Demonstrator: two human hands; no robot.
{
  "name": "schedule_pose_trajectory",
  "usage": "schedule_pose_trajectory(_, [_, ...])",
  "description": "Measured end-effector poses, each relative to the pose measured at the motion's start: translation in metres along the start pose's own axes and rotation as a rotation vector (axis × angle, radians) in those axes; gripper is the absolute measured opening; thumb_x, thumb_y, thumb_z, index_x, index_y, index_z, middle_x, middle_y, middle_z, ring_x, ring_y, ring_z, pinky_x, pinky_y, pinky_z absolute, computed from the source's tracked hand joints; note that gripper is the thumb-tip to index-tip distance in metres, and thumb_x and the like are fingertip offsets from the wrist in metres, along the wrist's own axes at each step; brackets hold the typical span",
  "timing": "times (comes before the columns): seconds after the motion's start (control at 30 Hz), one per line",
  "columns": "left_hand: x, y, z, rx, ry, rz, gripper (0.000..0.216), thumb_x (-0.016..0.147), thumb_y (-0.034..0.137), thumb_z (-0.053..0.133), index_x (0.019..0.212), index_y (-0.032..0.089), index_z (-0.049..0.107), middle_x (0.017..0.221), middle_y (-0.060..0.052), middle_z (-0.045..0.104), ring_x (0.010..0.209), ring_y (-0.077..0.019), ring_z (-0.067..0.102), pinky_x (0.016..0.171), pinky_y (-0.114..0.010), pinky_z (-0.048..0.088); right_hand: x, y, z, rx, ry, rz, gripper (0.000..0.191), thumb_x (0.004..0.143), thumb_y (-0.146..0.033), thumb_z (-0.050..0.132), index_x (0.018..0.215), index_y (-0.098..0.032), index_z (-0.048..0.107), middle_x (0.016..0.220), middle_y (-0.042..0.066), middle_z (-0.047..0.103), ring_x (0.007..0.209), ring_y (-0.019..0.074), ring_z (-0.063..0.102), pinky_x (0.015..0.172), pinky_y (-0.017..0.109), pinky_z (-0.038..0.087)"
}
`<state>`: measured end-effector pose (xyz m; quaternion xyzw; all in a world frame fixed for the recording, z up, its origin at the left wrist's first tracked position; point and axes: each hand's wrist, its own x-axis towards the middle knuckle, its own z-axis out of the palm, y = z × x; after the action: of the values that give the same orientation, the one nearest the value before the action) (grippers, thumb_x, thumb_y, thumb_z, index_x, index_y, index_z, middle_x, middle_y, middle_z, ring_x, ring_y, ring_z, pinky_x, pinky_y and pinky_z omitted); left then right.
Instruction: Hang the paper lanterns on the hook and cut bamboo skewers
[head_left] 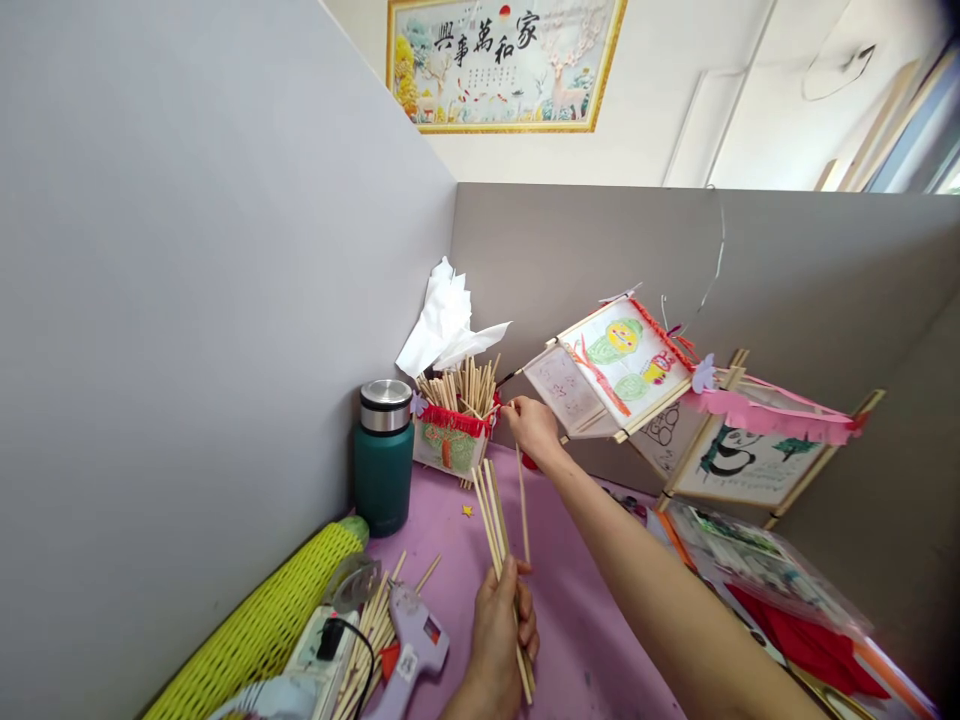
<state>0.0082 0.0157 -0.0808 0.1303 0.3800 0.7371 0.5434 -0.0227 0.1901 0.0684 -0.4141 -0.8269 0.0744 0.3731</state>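
Observation:
My left hand is closed around a small bundle of thin wooden sticks that point up and away from me over the purple mat. My right hand reaches forward to a decorated box full of wooden sticks, its fingers pinched at the box's right edge on one stick. A white tissue pokes up behind the box.
A teal flask with a steel lid stands left of the box. A purple glue gun, loose sticks and a power strip lie near left, beside a green woven roll. Paper lanterns with drawings and craft packets fill the right.

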Motion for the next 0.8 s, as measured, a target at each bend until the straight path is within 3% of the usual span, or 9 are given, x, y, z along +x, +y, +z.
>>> schedule_pose_trajectory(0.17, [-0.003, 0.005, 0.002, 0.007, -0.021, -0.002, 0.048, 0.068, 0.061, 0.058, 0.086, 0.017, 0.049, 0.048, 0.01, 0.038, 0.032, -0.0018, 0.023, 0.029, -0.016, 0.019, 0.021, 0.013, 0.036, 0.067, -0.013, 0.052, 0.028, 0.087, -0.038, 0.051, 0.081, -0.012, 0.058, 0.072, -0.002, 0.058, 0.059, 0.009, 0.054, 0.056, 0.024, 0.046])
schedule_pose_trajectory(0.33, [-0.004, 0.005, 0.002, 0.005, -0.023, -0.012, 0.05, 0.069, 0.059, 0.058, 0.091, 0.015, 0.051, 0.049, 0.009, 0.039, 0.033, -0.0018, 0.023, 0.029, -0.016, 0.019, 0.018, 0.001, 0.029, 0.112, 0.197, -0.016, 0.032, 0.088, -0.035, 0.043, 0.067, -0.015, 0.055, 0.062, -0.001, 0.055, 0.059, 0.0122, 0.05, 0.057, 0.024, 0.038])
schedule_pose_trajectory(0.6, [0.0, 0.002, -0.002, -0.005, -0.03, -0.02, 0.047, 0.072, 0.057, 0.055, 0.094, 0.015, 0.052, 0.051, 0.009, 0.04, 0.032, -0.0015, 0.022, 0.029, -0.016, 0.019, -0.014, -0.032, -0.027, 0.155, 0.509, -0.241, 0.025, 0.09, -0.033, 0.039, 0.078, -0.017, 0.054, 0.08, 0.005, 0.058, 0.077, 0.0159, 0.05, 0.072, 0.027, 0.036])
schedule_pose_trajectory(0.8, [0.0, 0.003, -0.003, 0.006, -0.01, 0.019, 0.045, 0.071, 0.058, 0.055, 0.091, 0.017, 0.052, 0.048, 0.009, 0.039, 0.031, -0.0025, 0.024, 0.029, -0.016, 0.019, -0.047, -0.054, -0.108, 0.168, 0.783, -0.397, 0.019, 0.089, -0.03, 0.047, 0.076, -0.018, 0.052, 0.073, 0.001, 0.054, 0.067, 0.0125, 0.047, 0.066, 0.024, 0.037])
